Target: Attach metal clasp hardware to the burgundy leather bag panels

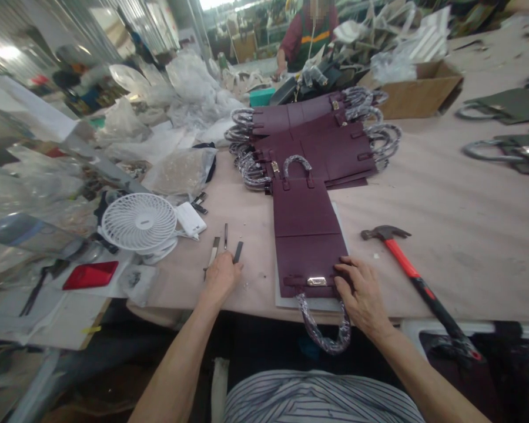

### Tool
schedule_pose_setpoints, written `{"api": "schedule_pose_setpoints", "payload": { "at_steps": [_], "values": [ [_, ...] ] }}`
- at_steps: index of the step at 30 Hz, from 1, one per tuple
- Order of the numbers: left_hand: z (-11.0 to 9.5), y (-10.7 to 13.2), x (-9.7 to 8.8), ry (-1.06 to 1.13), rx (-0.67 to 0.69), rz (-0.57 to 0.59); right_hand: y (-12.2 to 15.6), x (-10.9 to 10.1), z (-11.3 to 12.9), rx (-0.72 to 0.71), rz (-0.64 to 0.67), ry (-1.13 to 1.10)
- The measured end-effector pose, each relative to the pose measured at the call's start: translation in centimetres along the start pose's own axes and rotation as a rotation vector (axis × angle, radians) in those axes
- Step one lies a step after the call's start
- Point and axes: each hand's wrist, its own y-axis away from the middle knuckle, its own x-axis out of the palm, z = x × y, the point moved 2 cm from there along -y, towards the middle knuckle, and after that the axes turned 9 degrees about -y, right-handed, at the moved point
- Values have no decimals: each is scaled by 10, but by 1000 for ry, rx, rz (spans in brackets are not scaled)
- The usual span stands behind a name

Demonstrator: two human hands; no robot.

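At the near edge of the counter (pixel 427 229), a plastic-wrapped handle (pixel 342 338) hangs over the side, which probably lets its maroon bag panel (pixel 307 208) lie flat, stretched toward the far edge, with a pale board (pixel 286 302) beneath as if to guard the surface. The right hand (pixel 362 292) rests at the panel's near right corner, fingers spread and loosely bent, apparently steadying it beside the metal clasp (pixel 317 281). The left hand (pixel 223 273) curls down near the same edge, left of the panel, among small tools (pixel 238 252); its fingertips are hidden, so I cannot tell whether it pinches one. To the right lies a hammer (pixel 401 257), its grip jutting past the near edge, handy for the right hand. A white fan (pixel 139 222) sits toward the near left corner. Farther back, similar maroon panels (pixel 291 138) are piled crosswise, wrapped handles poking out sideways, likely so the flat parts nest together. Beyond stand a cardboard box (pixel 417 94) and, past the far side, a co-worker (pixel 307 53).
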Motion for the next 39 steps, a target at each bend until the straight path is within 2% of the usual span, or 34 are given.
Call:
{"api": "schedule_pose_setpoints", "payload": {
  "at_steps": [7,22,25,28,30,32,34,36,39],
  "values": [
    [2,-13,-7,-2,3,74,-1,-1,2,-13,-10,11],
    [2,-16,-5,-56,-7,84,-2,-2,6,67,-22,-82],
    [-3,-8,-8,-105,13,53,-2,-5,8,75,-9,-92],
    [-23,15,-16,-109,102,-114,-2,-8,13,40,64,-106],
    [-45,36,-20,6,252,-198,-3,-11,16,-8,126,-110],
    [-72,58,-20,156,474,-209,-6,-13,18,-58,190,-100],
    [-98,74,-18,205,668,-197,-12,-14,20,-95,245,-77],
    [-118,83,-14,139,752,-194,-20,-13,20,-123,291,-49],
    [-134,82,-9,-3,767,-194,-29,-12,19,-188,381,4]
  ]
}}
